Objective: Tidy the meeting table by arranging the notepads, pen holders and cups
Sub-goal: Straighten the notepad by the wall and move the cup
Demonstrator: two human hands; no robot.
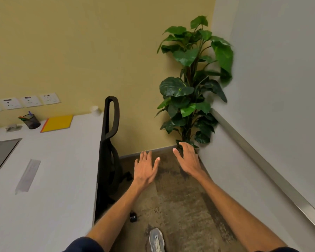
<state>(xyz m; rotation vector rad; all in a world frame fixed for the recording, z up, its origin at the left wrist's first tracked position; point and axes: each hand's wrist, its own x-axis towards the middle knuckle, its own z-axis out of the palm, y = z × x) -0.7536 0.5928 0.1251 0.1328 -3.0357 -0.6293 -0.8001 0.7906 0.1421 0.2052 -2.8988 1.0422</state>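
Hands: left hand (pixel 145 169), right hand (pixel 186 159) splayed, empty (likely between items).
Table (pixel 62 160): notepad (pixel 57 123), pen holder (pixel 32 121), cup (pixel 95 110) far left of both.

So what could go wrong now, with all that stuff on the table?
1. The paper cup stands right at the far corner of the table; a clumsy reach could knock it off.
2. A black wheel sticks out on the floor near the shoe, so a trip is possible.
3. The chair blocks that side, so the left hand and right hand, both empty, must reach around it.
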